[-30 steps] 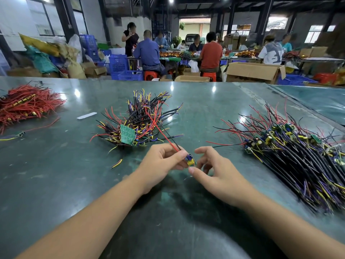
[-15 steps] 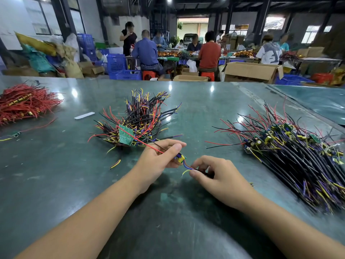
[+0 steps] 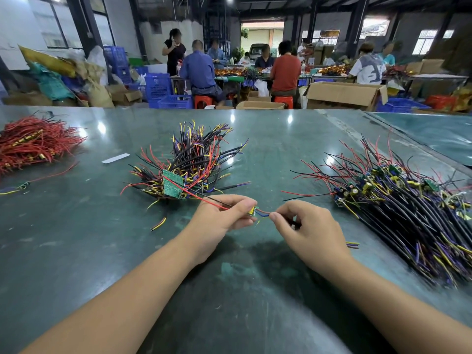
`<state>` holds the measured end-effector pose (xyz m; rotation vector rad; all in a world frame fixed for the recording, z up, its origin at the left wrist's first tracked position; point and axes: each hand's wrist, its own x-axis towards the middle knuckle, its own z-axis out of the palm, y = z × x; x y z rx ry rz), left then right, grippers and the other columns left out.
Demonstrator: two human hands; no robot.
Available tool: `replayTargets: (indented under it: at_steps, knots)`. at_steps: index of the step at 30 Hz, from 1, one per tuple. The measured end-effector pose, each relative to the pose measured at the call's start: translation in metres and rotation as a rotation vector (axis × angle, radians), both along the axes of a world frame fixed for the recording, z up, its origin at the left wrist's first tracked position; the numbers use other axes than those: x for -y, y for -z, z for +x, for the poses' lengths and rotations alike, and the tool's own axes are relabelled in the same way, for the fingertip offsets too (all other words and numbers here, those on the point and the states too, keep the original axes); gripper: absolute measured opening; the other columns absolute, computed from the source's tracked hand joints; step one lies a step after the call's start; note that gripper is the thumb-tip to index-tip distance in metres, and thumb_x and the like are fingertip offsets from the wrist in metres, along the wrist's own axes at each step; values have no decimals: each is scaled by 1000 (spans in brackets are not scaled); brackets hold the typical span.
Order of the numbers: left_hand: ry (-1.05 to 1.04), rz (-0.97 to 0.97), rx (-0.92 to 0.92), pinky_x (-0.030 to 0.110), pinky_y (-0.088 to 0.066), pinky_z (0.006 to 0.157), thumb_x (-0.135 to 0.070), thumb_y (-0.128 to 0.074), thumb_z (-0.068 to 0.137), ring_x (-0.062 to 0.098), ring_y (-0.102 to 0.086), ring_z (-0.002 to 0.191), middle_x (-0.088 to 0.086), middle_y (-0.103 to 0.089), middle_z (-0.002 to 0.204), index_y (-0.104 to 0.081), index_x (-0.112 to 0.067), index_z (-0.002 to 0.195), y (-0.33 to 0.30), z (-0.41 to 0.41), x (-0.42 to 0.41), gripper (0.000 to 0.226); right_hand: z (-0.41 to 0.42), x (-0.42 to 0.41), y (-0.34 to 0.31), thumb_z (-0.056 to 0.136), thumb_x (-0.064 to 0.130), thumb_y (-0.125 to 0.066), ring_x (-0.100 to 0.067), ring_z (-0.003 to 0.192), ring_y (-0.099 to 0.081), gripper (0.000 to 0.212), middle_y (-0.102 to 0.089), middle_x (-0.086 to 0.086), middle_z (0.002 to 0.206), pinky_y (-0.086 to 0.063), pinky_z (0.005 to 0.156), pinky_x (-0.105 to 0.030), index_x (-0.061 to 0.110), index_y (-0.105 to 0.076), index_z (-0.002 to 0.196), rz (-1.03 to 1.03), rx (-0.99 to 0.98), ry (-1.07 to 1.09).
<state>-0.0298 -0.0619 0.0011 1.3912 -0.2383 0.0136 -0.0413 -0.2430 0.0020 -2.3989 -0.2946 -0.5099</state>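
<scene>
My left hand pinches a small circuit board between thumb and fingers, just above the dark green table. A red wire and a black one run from the board up and left over the hand. My right hand pinches the short blue and yellow wires that stick out of the board's right side. The two hands are a few centimetres apart. Most of the board is hidden by my left fingers.
A heap of wired boards lies just beyond my left hand. A larger heap spreads at the right. Red wires are piled far left. Loose wire offcuts and a white strip lie on the table. Several people sit behind.
The hands came apart, so the blue and yellow wires now stretch between them. My left hand turned the board, and its red lead swung from pointing up to lying leftward.
</scene>
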Motion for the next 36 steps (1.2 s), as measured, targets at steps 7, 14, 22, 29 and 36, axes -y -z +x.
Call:
replayTargets:
  at_steps: [7, 14, 22, 29, 36]
  knots:
    - [1, -18, 9, 21, -55, 68, -29, -65, 73, 9, -67, 69, -5, -68, 71, -74, -15, 81, -2, -1, 1, 18, 1, -10, 0, 86, 43, -59, -17, 67, -54, 22, -56, 12, 66, -34, 54, -29, 25, -58, 73, -80, 143, 124]
    - [-97, 219, 271, 12, -46, 72, -5, -65, 84, 0, -58, 72, -13, -69, 75, -71, -14, 86, -5, -5, 1, 11, 3, -5, 2, 88, 36, -60, -4, 51, -43, 22, -52, 14, 54, -35, 53, -26, 24, -62, 70, 269, -63, -83]
    - [-99, 333, 409, 11, -42, 71, -6, -68, 81, -1, -58, 74, -15, -67, 77, -72, -17, 89, -8, -8, -2, 14, 6, 2, -7, 95, 26, -52, -6, 55, -38, 29, -48, 11, 60, -28, 50, -19, 23, -70, 73, 416, -292, -218]
    - [-40, 285, 282, 17, -50, 69, -5, -62, 87, 4, -61, 70, -9, -68, 73, -68, -13, 87, -6, -10, 2, 10, 2, 3, -6, 85, 36, -64, 0, 50, -40, 18, -55, 13, 59, -31, 51, -13, 23, -67, 73, 277, -256, -269]
    - [102, 29, -48, 21, -56, 61, -10, -55, 92, 18, -71, 68, 8, -70, 71, -58, -6, 85, -4, -9, 7, 9, -3, -7, -4, 84, 42, -62, -8, 52, -41, 31, -50, 19, 48, -34, 54, -30, 24, -56, 59, 154, -113, 2]
